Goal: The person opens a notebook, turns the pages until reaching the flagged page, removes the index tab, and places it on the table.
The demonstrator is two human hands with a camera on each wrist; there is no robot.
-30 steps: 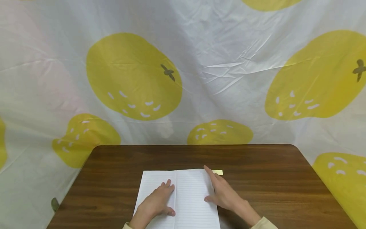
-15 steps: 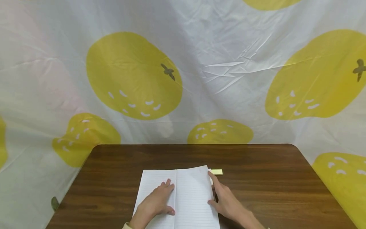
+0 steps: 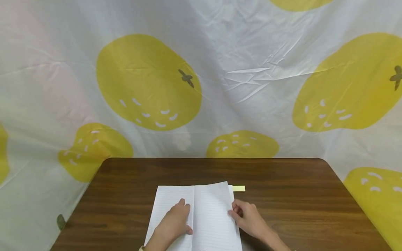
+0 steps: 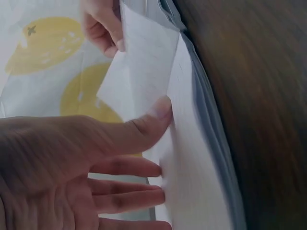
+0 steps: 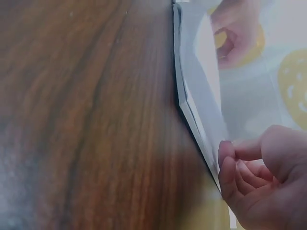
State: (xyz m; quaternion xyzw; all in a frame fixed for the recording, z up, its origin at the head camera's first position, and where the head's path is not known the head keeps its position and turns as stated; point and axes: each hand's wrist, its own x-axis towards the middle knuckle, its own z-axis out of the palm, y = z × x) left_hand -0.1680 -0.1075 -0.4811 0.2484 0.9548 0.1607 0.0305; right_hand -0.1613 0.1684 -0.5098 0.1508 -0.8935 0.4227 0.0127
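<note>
White ruled paper fills the open notebook (image 3: 166, 193), which I find lying on the near part of the table (image 3: 298, 188), its lower end running out of the head view. Its right page (image 3: 210, 212) is raised along the outer side, the top corner standing clear of the sheets (image 3: 231, 191) beneath. I record the right hand (image 3: 249, 216) with thumb and fingers bent together, pinching that page's outer edge. The left hand (image 3: 176, 219) rests on the left page, fingers extended, thumb reaching to the centre fold. Both hands are well apart. Just beyond the right hand, a yellow tab (image 3: 239, 188) protrudes past the notebook's top right corner; I cannot tell what it is fixed to. I note the table as dark brown, wood-grained, with rounded far corners. Behind it hangs a creased white cloth (image 3: 245, 83) printed with large yellow fruit.
</note>
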